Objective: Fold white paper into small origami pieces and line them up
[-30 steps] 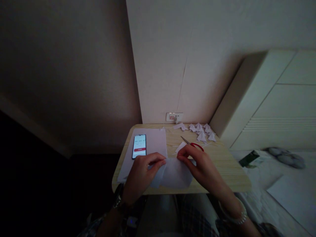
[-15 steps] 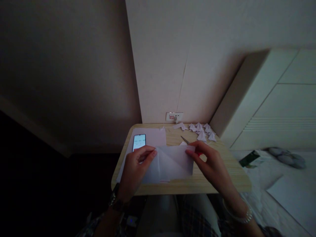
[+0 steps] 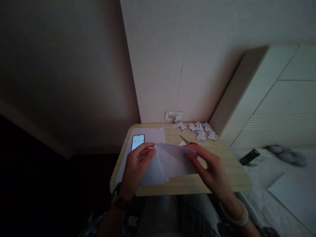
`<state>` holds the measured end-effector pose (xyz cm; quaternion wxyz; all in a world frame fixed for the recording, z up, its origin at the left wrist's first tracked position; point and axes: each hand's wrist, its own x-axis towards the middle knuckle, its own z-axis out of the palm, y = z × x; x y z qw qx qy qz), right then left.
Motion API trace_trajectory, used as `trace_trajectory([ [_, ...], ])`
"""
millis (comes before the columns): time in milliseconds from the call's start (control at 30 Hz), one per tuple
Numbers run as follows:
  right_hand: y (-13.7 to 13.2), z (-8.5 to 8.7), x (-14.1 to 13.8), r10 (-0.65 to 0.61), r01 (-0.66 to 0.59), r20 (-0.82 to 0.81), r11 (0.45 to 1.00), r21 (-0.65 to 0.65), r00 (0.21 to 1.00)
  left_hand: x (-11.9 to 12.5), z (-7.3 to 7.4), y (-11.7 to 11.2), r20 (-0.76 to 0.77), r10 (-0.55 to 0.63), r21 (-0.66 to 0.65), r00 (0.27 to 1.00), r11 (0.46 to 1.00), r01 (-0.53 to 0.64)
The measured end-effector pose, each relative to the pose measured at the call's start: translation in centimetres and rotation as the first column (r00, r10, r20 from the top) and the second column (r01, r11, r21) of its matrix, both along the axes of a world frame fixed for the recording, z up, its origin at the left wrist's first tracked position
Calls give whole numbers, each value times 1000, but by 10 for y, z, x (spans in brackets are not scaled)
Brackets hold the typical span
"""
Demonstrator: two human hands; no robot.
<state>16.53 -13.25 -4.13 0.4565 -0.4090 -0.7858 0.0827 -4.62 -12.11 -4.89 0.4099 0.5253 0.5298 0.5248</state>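
I hold a sheet of white paper (image 3: 170,161) just above a small wooden table (image 3: 229,171). It carries a diagonal fold and its far edge is raised toward me. My left hand (image 3: 135,168) pinches the sheet's left top corner, thumb and fingers closed on it. At the right top edge, my right hand (image 3: 209,168) grips the paper with its fingers over the front. A watch is on my left wrist and a bead bracelet on my right.
A lit phone (image 3: 138,141) lies on a flat paper stack (image 3: 153,135) at the table's left. Red-handled scissors (image 3: 186,141) and several small folded paper pieces (image 3: 201,130) sit near the wall socket (image 3: 173,116). To the right are a white cabinet (image 3: 271,105) and a bed (image 3: 283,197).
The sheet lay on the table with both hands pinching it at the middle; since then my hands have spread to its two top corners and lifted the far edge.
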Motion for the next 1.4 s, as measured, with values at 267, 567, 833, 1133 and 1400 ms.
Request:
trace_trajectory([
  [267,1,-4,0,139,-139,36,990,-12,990,5,-3,6,7,-6,-2,1000,1000,6],
  [567,4,-6,0,97,-96,44,995,-10,994,-1,-7,7,34,16,-11,999,1000,-16],
  [833,5,-6,12,-87,72,-86,983,-167,993,-7,-6,11,40,107,45,993,993,-109],
  [1133,9,-14,12,-92,28,-178,943,-332,980,-8,-11,12,68,182,22,981,983,-184],
  [1400,-1,-16,18,-1,-20,-75,960,-279,997,0,-23,23,-173,83,101,981,993,-66],
])
